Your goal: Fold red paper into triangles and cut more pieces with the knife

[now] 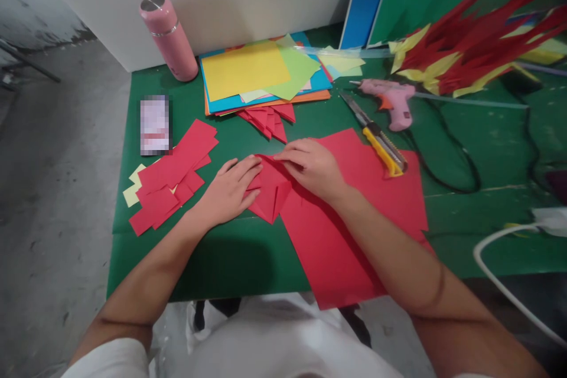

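A small folded red paper piece (270, 192) lies on the green table (221, 260), overlapping the left edge of a big red sheet (354, 224). My left hand (230, 189) lies on the piece's left side, fingers stretched out and pressing flat. My right hand (310, 165) rests on its upper right part, fingers bent down onto a fold. Neither hand lifts the piece off the table.
Cut red and pale yellow paper rectangles (170, 180) lie to the left, below a phone (155, 125). Behind are folded red pieces (268, 118), a coloured paper stack (261, 74), a pink flask (170, 38), a yellow utility knife (381, 144), a pink glue gun (392, 100) and red-yellow paper spikes (469, 47).
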Demonstrator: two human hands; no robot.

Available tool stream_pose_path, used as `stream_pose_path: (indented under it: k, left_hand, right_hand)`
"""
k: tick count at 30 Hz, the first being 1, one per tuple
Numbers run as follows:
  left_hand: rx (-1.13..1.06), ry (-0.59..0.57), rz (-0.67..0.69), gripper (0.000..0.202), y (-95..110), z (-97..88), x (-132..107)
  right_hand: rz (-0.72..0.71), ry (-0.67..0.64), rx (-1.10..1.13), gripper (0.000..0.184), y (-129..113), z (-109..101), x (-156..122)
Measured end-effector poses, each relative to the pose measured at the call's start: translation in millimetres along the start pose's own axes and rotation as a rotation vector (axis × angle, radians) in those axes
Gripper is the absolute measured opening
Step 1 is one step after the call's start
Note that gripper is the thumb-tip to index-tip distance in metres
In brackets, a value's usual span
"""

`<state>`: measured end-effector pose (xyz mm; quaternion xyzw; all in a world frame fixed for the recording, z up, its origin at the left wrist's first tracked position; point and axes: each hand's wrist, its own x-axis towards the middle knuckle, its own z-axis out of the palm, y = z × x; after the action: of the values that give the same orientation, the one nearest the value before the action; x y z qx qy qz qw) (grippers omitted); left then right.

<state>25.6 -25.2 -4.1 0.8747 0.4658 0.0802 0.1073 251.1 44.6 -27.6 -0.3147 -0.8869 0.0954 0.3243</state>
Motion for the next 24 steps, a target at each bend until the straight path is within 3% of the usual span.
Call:
stream_pose_path:
  k: [11,24]
  left_hand:
    - [-0.046,0.008,-0.017,0.043,1.9,-0.5,0.8]
    - [0.001,0.007,-0.025,0.044,4.9,1.0,-0.7]
  right_hand:
    - [-0.139,-0.1,-0.069,0.029,7.1,-6.1,-1.9]
    - [-0.085,-0.198,-0.014,0.035,6.2,-11.0,-0.3]
